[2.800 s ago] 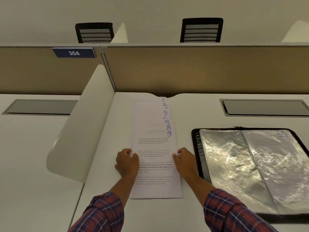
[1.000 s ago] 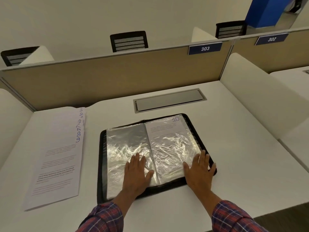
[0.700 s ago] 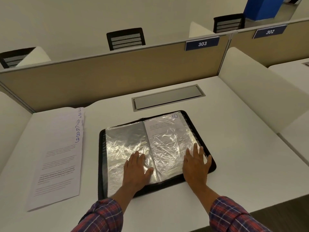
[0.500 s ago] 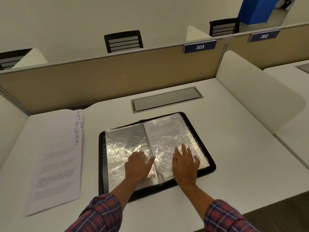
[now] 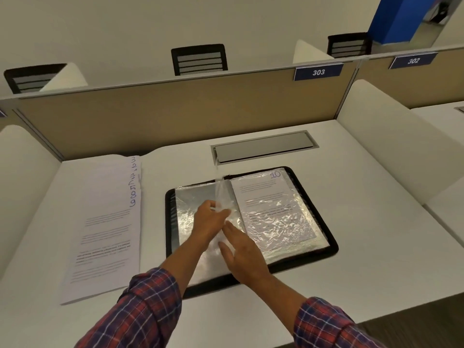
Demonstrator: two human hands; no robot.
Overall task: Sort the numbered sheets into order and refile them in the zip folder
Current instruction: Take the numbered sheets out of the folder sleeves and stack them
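While the left hand [image 5: 209,221] pinches a clear sleeve [image 5: 222,193], the right hand [image 5: 244,254] lies flat, fingers straight.

Sheets [image 5: 105,222] left of folder [image 5: 313,197]

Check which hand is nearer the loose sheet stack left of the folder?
Left. The left hand pinches a clear sleeve over the left page of the zip folder, apart from the stack; right hand lies flat farther right, near the spine.
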